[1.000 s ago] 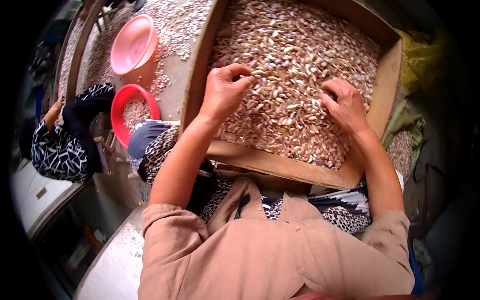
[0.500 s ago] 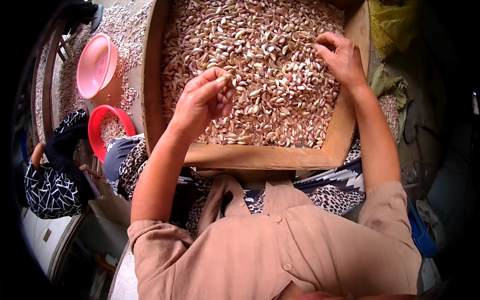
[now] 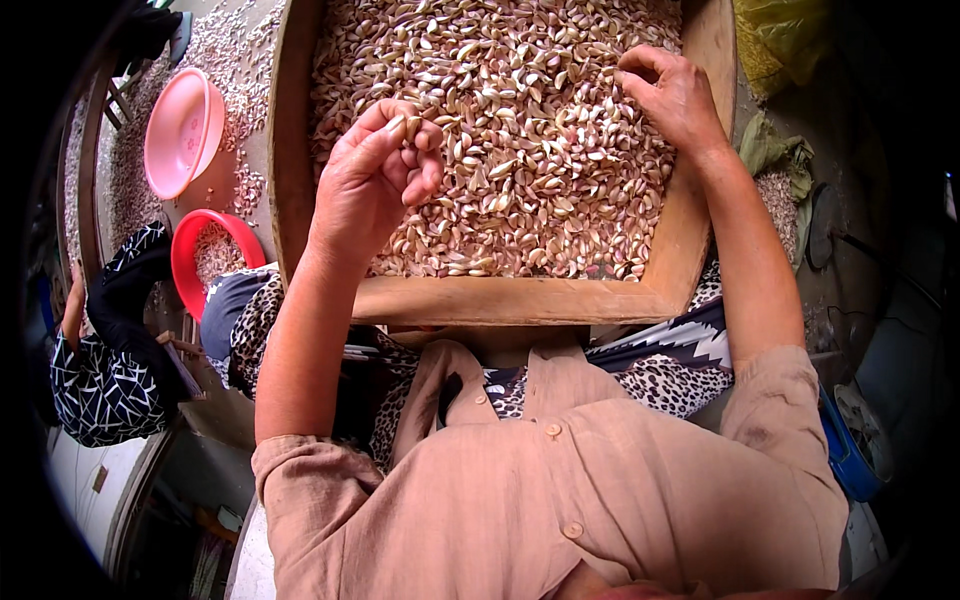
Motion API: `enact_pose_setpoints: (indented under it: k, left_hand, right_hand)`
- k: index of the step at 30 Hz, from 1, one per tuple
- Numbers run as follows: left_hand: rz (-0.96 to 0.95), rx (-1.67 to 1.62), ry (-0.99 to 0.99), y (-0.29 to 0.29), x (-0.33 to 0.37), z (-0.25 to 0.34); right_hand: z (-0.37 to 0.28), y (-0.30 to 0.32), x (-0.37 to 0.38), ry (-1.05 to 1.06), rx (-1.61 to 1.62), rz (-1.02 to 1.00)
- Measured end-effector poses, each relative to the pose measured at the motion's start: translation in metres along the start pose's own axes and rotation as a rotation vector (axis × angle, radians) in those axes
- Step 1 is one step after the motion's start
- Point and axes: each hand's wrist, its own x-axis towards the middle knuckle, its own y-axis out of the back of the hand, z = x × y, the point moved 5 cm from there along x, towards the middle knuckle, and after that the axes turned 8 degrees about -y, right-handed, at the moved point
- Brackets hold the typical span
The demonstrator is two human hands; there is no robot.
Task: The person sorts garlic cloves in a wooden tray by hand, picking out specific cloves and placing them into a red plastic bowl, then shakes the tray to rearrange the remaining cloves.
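A shallow wooden tray (image 3: 480, 300) lies in front of me, filled with a layer of unpeeled garlic cloves (image 3: 510, 165). Over its left half my left hand (image 3: 375, 160) is raised above the layer, a small pale garlic clove (image 3: 412, 126) pinched between thumb and fingers. At the tray's right side my right hand (image 3: 678, 100) hangs low over the cloves, thumb and forefinger curled together at the surface. Whatever sits between those fingertips is too small to make out.
A pink basin (image 3: 185, 135) and a red basin (image 3: 215, 262) holding cloves stand left of the tray. More cloves are strewn on the floor (image 3: 235, 60). Another person (image 3: 110, 385) in patterned clothes is at far left. A yellow bag (image 3: 780, 45) lies at far right.
My left hand has moved left and slightly up, and its fingers have turned so the clove shows. The right hand has shifted slightly left and up. The whole view has moved slightly.
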Motion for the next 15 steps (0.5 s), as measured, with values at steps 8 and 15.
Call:
enact_pose_setpoints:
  k: [8,15]
  left_hand:
    - [-0.043,-0.035,-0.054,0.007,0.004,0.012]
    - [0.160,-0.080,-0.066,0.030,0.006,0.016]
  right_hand:
    - [0.008,-0.003,0.002,0.041,-0.047,0.033]
    - [0.004,-0.007,0.000,-0.004,0.020,-0.092]
